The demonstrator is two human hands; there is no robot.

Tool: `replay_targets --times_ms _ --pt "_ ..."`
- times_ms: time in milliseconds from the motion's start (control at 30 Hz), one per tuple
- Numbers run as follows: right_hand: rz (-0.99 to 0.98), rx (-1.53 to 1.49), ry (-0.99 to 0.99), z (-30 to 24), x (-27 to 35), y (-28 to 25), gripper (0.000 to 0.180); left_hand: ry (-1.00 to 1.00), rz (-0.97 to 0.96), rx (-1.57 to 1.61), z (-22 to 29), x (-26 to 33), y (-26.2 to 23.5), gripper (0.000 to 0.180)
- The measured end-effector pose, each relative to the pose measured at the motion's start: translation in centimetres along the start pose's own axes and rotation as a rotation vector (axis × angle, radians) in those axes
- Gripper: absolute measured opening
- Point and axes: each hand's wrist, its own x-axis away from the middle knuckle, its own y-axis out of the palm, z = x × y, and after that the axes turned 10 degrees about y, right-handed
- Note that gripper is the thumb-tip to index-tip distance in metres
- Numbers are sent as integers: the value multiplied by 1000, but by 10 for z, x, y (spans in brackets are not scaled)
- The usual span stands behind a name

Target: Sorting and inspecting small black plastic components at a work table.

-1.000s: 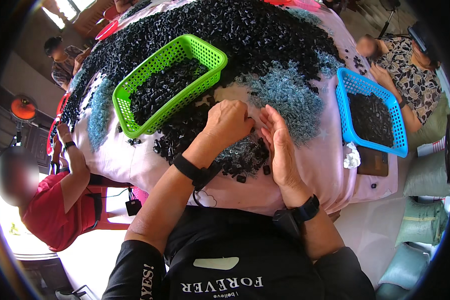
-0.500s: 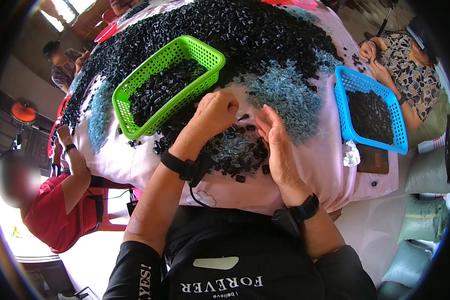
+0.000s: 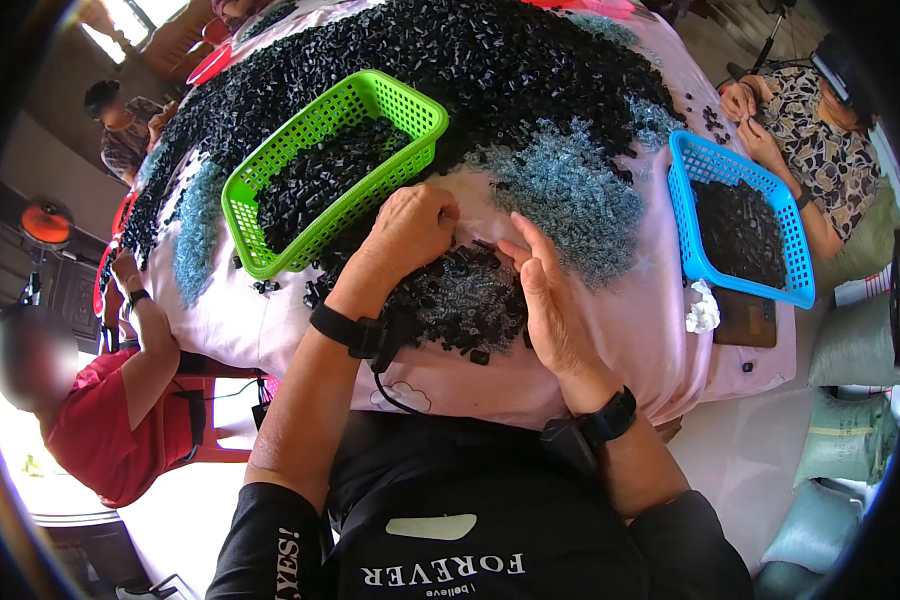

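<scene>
My left hand is closed, fingers curled, beside the near corner of a green basket. Whatever its fingertips grip is hidden. To its right, my right hand has its thumb and fingers apart, fingertips pointing toward the left hand. A small black plastic piece lies close to those fingertips; I cannot tell whether they touch. Below and between the hands spreads a mixed pile of black plastic pieces and small bluish, wiry bits. The green basket holds many similar black pieces.
A large heap of black pieces covers the far table. A bluish heap lies beyond my right hand. A blue basket of black pieces and crumpled white tissue are at right. Co-workers sit around the pink-clothed table.
My left hand has moved slightly left and nearer, its fingers still curled. The fingers of my right hand have shifted left toward the small black piece.
</scene>
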Motion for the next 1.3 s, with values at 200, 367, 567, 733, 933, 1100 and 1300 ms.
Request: replay_targets --times_ms 200,367,567,733,933,1100,1300 --pt "6 8 -30 9 -2 -2 75 -27 -77 -44 2 3 -5 16" --pt "-4 -20 -28 10 -2 -2 75 -46 -88 -40 9 1 -4 15" --pt "-8 -55 -26 4 -1 -1 75 -94 -112 -103 13 -4 0 17" --pt "-13 -65 -18 2 -1 -1 75 -117 -146 -99 12 -5 2 20" --pt "1 -68 -10 6 -1 -3 76 -77 -95 121 12 6 -17 19" --pt "4 -111 12 3 -1 -1 75 -91 -118 228 17 12 -26 16" --pt "-46 -141 29 1 -2 -1 75 -77 -76 306 29 19 -29 14"
